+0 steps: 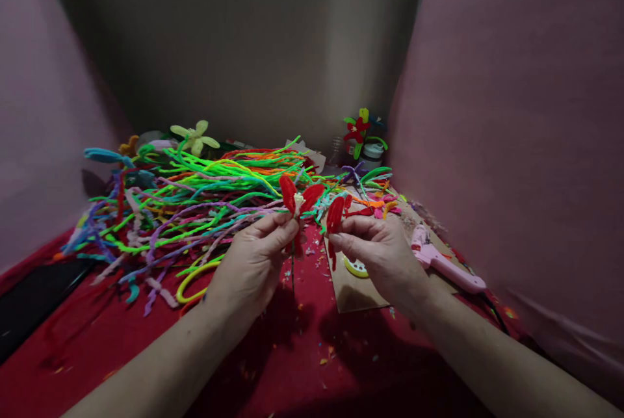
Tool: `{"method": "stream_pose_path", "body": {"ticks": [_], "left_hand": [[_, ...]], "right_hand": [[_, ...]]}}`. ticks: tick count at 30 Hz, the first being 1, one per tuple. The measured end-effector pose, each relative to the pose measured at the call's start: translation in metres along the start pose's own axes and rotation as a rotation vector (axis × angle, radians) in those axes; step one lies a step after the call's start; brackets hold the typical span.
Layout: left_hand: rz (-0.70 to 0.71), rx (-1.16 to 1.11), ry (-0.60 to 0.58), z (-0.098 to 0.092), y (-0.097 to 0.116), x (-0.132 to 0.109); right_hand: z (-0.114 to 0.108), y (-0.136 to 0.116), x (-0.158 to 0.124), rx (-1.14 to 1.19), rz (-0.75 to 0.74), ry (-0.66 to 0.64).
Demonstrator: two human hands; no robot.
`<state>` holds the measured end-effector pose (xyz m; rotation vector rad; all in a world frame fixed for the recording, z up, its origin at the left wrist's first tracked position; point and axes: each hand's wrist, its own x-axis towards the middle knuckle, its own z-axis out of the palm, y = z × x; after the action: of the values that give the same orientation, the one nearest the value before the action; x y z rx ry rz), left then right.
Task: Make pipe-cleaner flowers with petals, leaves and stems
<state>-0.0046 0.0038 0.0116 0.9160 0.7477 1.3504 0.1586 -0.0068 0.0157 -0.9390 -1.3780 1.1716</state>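
"As we look down, what carries everything?"

"Our red-cloth-covered table [121,327]. We have a big heap of multicoloured, fuzzy chenille stems [205,173] spread over its left half, toward the far edge."

"And on the right?"

"We see a flat, brown cardboard sheet [351,302], then a pink plastic glue gun [446,263] toward the right edge."

"What are our hands gripping?"

"Our left hand [256,255] pinches a red, fuzzy, flower-shaped piece [287,194] above the table's middle. Our right hand [384,250] pinches a red, fuzzy, looped petal piece [335,215] just beside it, nearer the right edge."

"How far along are we?"

"Partway, we'd judge: two red petals flank a small, white stamen cluster [298,201]. Our right hand's piece stands apart, so joining it looks undone; we can't tell how many petals it has."
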Motion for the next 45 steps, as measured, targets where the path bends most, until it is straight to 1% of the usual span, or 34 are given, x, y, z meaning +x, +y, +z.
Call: {"method": "stream_pose_path", "body": {"ticks": [4,7,10,17,22,27,32,35,38,40,45], "left_hand": [[0.099,0.123,-0.027,0.003,-0.001,-0.008],[0.103,0.141,-0.012,0.003,-0.002,-0.009],[0.086,0.124,-0.017,0.002,-0.002,-0.009],[0.029,0.088,-0.051,-0.002,-0.003,-0.005],[-0.048,-0.007,-0.107,-0.003,-0.005,-0.004],[-0.111,-0.068,-0.105,0.0,-0.004,-0.005],[-0.18,-0.115,-0.109,0.002,-0.002,-0.005],[-0.227,-0.133,-0.095,0.003,-0.002,-0.006],[-0.24,-0.146,-0.092,0.001,-0.002,-0.005],[-0.242,-0.151,-0.095,-0.001,-0.003,-0.004],[-0.266,-0.163,-0.129,-0.003,-0.005,-0.002]], "right_hand": [[0.017,-0.009,-0.001,0.147,-0.042,0.01],[0.026,-0.009,0.0,0.18,-0.081,0.02],[0.03,-0.008,0.002,0.196,-0.073,0.042],[0.03,-0.008,0.004,0.216,-0.042,0.041],[0.029,-0.007,0.004,0.226,-0.032,0.02],[0.028,-0.004,0.004,0.227,-0.051,0.044],[0.027,0.003,0.007,0.25,-0.116,0.076],[0.028,0.007,0.009,0.307,-0.098,0.058],[0.029,0.009,0.01,0.408,-0.016,0.014],[0.029,0.01,0.01,0.433,0.027,-0.024],[0.028,0.011,0.011,0.423,0.01,-0.052]]}}
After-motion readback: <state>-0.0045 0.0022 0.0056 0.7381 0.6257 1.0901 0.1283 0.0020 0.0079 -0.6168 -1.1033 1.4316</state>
